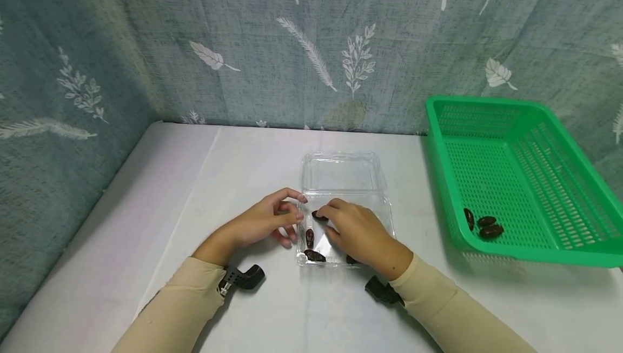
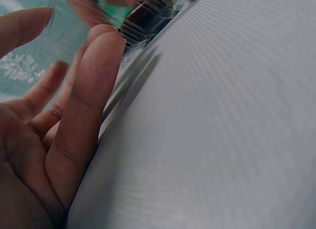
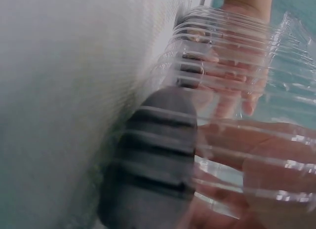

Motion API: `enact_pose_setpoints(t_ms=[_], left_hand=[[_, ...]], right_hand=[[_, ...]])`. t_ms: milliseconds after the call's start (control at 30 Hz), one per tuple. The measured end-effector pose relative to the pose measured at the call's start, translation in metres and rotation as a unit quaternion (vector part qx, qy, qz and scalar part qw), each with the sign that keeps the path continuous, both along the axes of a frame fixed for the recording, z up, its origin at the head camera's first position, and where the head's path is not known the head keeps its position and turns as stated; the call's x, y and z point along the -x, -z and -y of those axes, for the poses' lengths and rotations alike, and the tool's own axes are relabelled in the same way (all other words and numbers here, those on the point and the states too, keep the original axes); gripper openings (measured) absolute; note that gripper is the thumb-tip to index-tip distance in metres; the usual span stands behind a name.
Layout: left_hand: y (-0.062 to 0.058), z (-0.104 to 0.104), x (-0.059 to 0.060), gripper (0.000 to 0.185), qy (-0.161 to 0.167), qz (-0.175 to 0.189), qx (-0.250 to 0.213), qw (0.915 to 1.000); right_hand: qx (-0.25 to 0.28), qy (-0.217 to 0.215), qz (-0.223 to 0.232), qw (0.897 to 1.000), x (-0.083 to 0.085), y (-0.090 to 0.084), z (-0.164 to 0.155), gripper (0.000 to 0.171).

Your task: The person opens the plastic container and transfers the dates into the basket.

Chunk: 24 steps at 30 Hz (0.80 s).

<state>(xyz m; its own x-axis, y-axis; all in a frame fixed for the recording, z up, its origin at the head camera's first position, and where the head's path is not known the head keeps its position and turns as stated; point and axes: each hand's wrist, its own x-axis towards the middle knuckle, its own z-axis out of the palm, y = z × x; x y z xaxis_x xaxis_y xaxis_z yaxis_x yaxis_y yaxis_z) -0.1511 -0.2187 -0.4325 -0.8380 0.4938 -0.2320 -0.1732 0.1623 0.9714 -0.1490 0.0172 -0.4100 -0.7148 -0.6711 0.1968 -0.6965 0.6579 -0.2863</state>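
With the right hand (image 1: 357, 231) reaching into the clear clamshell box (image 1: 384, 210) on the table, fingertips pinching one date (image 1: 318, 215), and the left hand (image 1: 265, 223) loosely curled against its wall, the lightweight box may slide or tip.

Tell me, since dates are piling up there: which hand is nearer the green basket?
Right. The right hand is inside the clear box, on the side toward the green basket; the left hand sits at the box's far side.
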Motion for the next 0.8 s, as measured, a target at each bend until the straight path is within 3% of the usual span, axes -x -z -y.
enact_pose_setpoints(t_ms=[233, 500, 800], left_hand=[[-0.0004, 0.0003, -0.0006, 0.046, -0.002, 0.001, 0.001, 1.0], [0.0005, 0.0005, 0.0003, 0.046, -0.003, 0.0, -0.002, 1.0], [0.0005, 0.0004, 0.0011, 0.046, 0.0, 0.005, -0.004, 1.0]], right_hand=[[0.008, -0.002, 0.006, 1.0, -0.0001, -0.001, 0.0013, 0.02], [-0.001, 0.023, -0.038, 0.999, 0.001, 0.0008, 0.0011, 0.011], [-0.002, 0.041, -0.026, 0.999, 0.0024, 0.0016, 0.0001, 0.015]])
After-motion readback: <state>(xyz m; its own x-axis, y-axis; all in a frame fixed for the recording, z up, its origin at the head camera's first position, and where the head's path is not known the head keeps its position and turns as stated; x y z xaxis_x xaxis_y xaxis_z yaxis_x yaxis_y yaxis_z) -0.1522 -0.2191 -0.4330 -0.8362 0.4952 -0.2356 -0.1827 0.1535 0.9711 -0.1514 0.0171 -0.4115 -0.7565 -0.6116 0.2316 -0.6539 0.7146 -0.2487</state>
